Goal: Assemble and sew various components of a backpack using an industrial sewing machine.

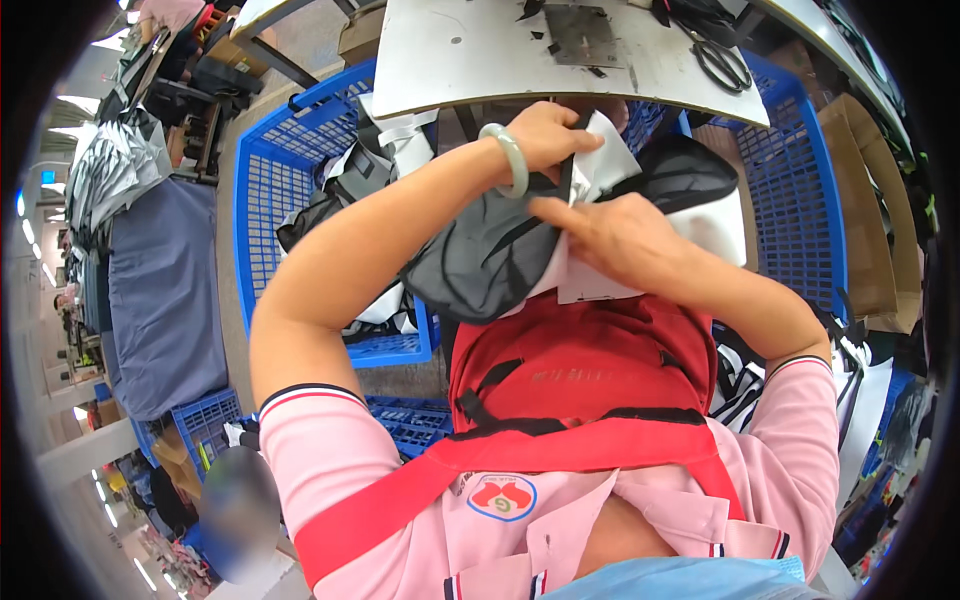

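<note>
- Red apron (590,360): lies just below the fabric.
- Dark fabric (490,245): between forearms, near table edge (480,98); looks light, soft, floppy. Edges likely the best hold.
- Right hand (625,238): index extended, grip can't tell.
- Left hand (545,138): fingers narrow, pinching fabric's upper edge.

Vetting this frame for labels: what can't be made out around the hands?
All in the head view:
- Left hand: some fingers hidden by the hand itself.
- Right hand: blurred, fingertip contact unclear.
- Dark grey fabric: underside hidden by its upper side.
- Left blue basket: floor mostly hidden by fabric pieces.
- White table: cut off by upper edge.
</note>
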